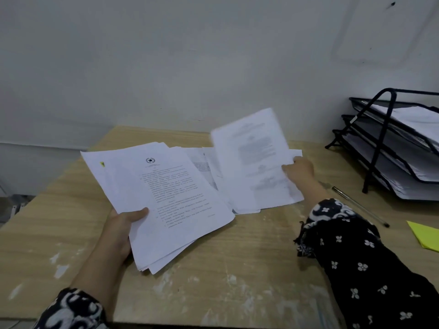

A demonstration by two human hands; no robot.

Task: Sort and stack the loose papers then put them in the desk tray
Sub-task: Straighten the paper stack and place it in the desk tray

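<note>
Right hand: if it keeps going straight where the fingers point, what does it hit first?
The right hand points up-left, already gripping a lifted sheet. Straight on, it would probably meet the loose papers lying on the desk behind that sheet; depth is unclear.

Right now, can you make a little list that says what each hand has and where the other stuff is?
left hand: holds a stack of papers, thumb on the top page
right hand: lifts a blurred sheet by its right edge
under the sheet: more loose papers on the desk
desk tray: black, tiered, far right, already has papers
pen: on the desk, near the tray
yellow paper: right edge
</note>
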